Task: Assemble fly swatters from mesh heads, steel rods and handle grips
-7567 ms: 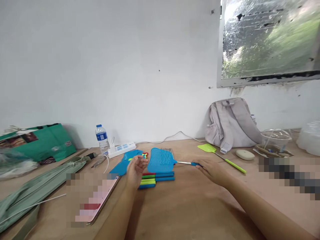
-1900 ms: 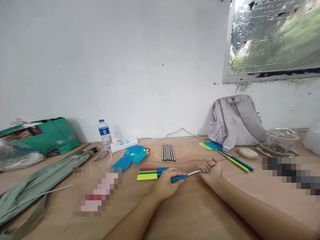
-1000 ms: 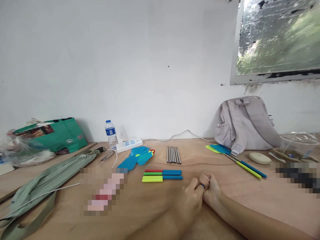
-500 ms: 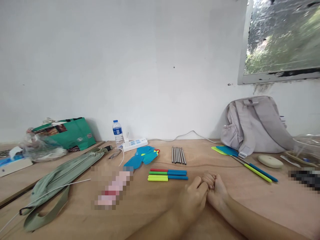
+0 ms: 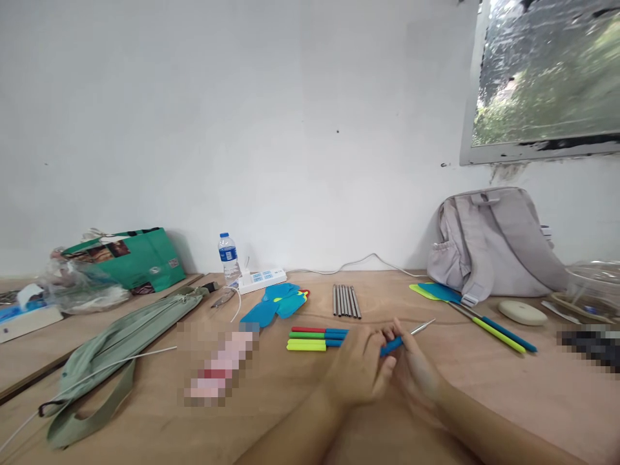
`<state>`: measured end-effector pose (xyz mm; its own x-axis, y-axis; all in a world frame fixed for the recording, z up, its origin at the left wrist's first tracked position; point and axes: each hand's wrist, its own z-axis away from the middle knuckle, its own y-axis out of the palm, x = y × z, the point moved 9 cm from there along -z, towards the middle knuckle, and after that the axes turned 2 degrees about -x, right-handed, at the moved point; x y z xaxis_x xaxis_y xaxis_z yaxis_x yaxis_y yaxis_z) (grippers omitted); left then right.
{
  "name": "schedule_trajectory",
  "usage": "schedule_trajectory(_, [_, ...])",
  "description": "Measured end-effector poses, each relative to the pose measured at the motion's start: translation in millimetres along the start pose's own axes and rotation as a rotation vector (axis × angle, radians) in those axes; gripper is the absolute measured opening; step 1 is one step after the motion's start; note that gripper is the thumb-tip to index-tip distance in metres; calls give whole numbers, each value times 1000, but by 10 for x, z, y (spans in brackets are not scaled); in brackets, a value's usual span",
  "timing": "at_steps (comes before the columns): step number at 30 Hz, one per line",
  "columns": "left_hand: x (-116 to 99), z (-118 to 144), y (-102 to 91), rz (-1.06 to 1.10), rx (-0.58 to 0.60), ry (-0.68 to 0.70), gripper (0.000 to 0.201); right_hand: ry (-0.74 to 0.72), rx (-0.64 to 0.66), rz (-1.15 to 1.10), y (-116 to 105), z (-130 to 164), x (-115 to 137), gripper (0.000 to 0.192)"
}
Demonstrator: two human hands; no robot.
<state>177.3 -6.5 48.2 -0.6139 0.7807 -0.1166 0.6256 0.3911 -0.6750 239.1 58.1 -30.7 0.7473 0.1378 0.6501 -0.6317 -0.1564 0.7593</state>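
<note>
Handle of blue, cylindrical form [image 5: 391, 347] with slim silver metal rod [image 5: 423, 327], slanting toward the far right

Clear plastic bottle with blue cap and label [image 5: 228, 257] stands upright at the far left; how full it is cannot be told. Left of it sits a green bag with printed pictures [image 5: 145, 261], and a crumpled transparent plastic bag [image 5: 87, 287] beside that has something whitish inside. At the far right, the contents of the pale grey fabric backpack [image 5: 501, 239] are hidden.

Handle and rod are between the hands, over the brown wooden table [image 5: 261, 387], their long axis running from near left to far right, the metal tip outermost. The right hand [image 5: 419, 367] is closed around the handle near the rod; the left hand [image 5: 356, 368] bends its fingers at the other end, thumb apart, and whether it grips cannot be told.

Beyond the left hand, smooth red, green, yellow and blue cylinders [image 5: 310, 336] lie side by side, pointing left to right. Farther off, thin metal tubes [image 5: 346, 301] run near to far. Left of them, flat blue plastic pieces [image 5: 288, 305] overlap; two flat-headed swatters, blue and yellow-green [image 5: 508, 333], lie at the right, handles nearest
</note>
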Motion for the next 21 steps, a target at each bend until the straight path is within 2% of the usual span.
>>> schedule_trajectory(1, [83,4,-113,-1,-52,20,22,-12,51,21,19,-12,52,31])
schedule_trajectory(2, [235,13,-269,-39,-149,-18,22,-19,90,39,15,-31,106,35])
schedule_trajectory(3, [430,30,-408,-110,-222,-92,23,-22,109,55,-12,-58,160,38])
schedule_trajectory(5, [882,113,-673,-347,-331,-328,25,-34,104,78,-102,-120,267,41])
schedule_trajectory(8, [1421,280,-891,-679,-292,-604,34,-88,29,121,-257,-202,421,42])
schedule_trajectory(11, [1754,444,-924,-882,-171,-725,41,-183,-44,217,-351,-239,568,42])
schedule_trajectory(14, [1968,591,-849,-953,-73,-781,44,-265,-46,341,-351,-241,670,42])
schedule_trajectory(21, [2245,760,-666,-967,117,-884,47,-210,-32,557,-328,-255,525,42])
